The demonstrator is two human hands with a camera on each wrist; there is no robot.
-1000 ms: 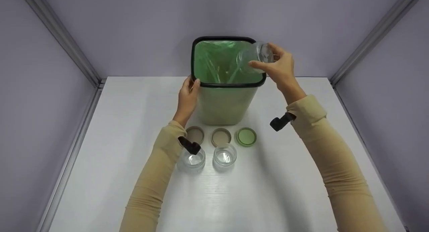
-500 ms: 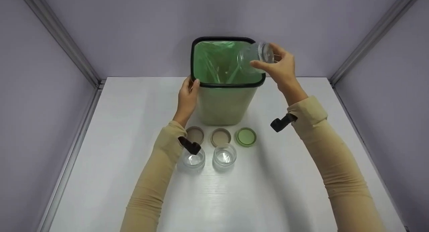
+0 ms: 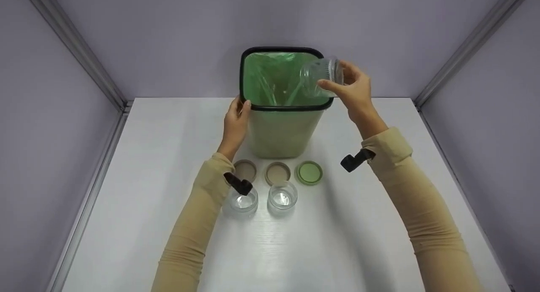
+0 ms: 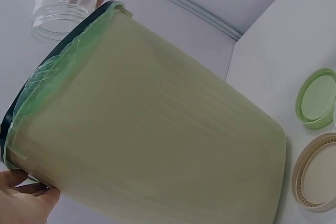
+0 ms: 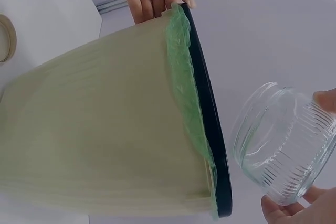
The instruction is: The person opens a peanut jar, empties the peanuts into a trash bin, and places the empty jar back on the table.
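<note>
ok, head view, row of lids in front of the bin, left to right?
Tan lid, partly behind the left wrist camera → second tan lid → green lid. All three lie flat on the table.

Glass jar (image 3: 319,77): clear, ribbed, lidless, empty, tipped on side with mouth toward bin opening, above bin's right rim, held in air. Bin (image 3: 280,131): pale green, black rim, green liner bag, upright on white table near back wall.
</note>
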